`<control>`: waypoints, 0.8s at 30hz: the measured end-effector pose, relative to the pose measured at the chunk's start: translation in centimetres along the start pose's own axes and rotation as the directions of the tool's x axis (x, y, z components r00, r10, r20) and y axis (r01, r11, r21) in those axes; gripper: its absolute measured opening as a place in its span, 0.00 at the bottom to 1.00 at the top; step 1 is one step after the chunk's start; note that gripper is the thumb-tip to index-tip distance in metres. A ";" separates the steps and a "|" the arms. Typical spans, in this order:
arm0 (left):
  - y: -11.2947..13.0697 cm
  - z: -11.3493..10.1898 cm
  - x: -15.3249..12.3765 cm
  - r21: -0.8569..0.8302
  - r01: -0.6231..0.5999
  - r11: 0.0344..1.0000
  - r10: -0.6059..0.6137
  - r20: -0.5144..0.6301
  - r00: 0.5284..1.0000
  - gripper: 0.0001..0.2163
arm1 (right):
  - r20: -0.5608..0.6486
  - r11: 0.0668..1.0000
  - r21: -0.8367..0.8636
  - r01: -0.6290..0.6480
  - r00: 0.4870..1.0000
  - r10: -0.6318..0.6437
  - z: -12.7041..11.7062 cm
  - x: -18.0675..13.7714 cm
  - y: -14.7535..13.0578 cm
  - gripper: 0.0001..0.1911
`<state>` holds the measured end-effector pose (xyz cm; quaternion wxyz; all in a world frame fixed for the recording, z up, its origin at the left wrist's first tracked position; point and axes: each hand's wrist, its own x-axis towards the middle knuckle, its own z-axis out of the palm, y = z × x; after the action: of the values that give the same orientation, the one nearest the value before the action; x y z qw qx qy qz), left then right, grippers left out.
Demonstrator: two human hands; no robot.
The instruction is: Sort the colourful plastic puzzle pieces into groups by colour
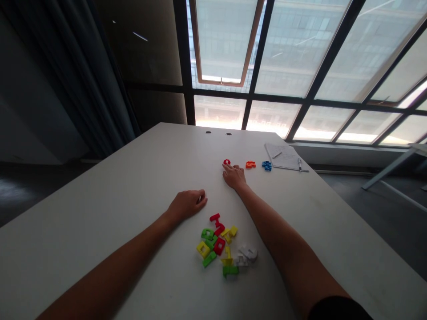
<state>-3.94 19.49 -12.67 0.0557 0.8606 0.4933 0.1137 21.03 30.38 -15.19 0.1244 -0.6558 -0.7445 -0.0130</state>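
My right hand [234, 175] reaches far across the white table [133, 186], fingers curled on a small red plastic piece [227, 162] at its fingertips. An orange piece [250, 164] and a blue piece [266, 166] lie in a row to its right. My left hand [187, 203] rests on the table with fingers curled in; nothing shows inside it. Between my forearms lies a pile of several red, green, yellow and white plastic pieces [222, 246].
A paper notepad [283, 156] with a pen [299, 164] lies at the far right of the table. Two cable holes [218, 133] sit near the far edge. Large windows stand behind; a dark curtain hangs at left.
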 end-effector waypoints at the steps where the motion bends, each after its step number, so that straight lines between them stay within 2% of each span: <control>1: 0.0 0.0 0.0 0.002 0.001 1.000 -0.001 0.001 1.000 0.13 | 0.002 1.000 0.005 0.011 1.000 -0.011 0.0 -0.2 0.1 0.28; 8: 0.3 -0.3 -0.1 0.016 0.019 1.000 -0.019 0.005 1.000 0.14 | 0.001 1.000 0.012 -0.013 1.000 0.013 -0.2 -0.6 0.2 0.30; 18: 0.4 -0.3 -0.1 0.032 0.021 0.999 -0.022 0.018 1.000 0.13 | 0.156 0.999 -0.023 -0.040 0.987 0.043 -0.5 1.0 -0.1 0.34; 24: 0.1 -0.2 -0.1 -0.005 0.005 1.000 -0.005 0.008 1.000 0.13 | 0.191 1.000 -0.022 0.022 0.981 -0.017 -0.6 -0.6 -0.1 0.34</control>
<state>-3.97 19.33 -12.46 0.0602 0.8597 0.4948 0.1114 21.10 29.64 -14.70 0.0444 -0.6482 -0.7592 0.0395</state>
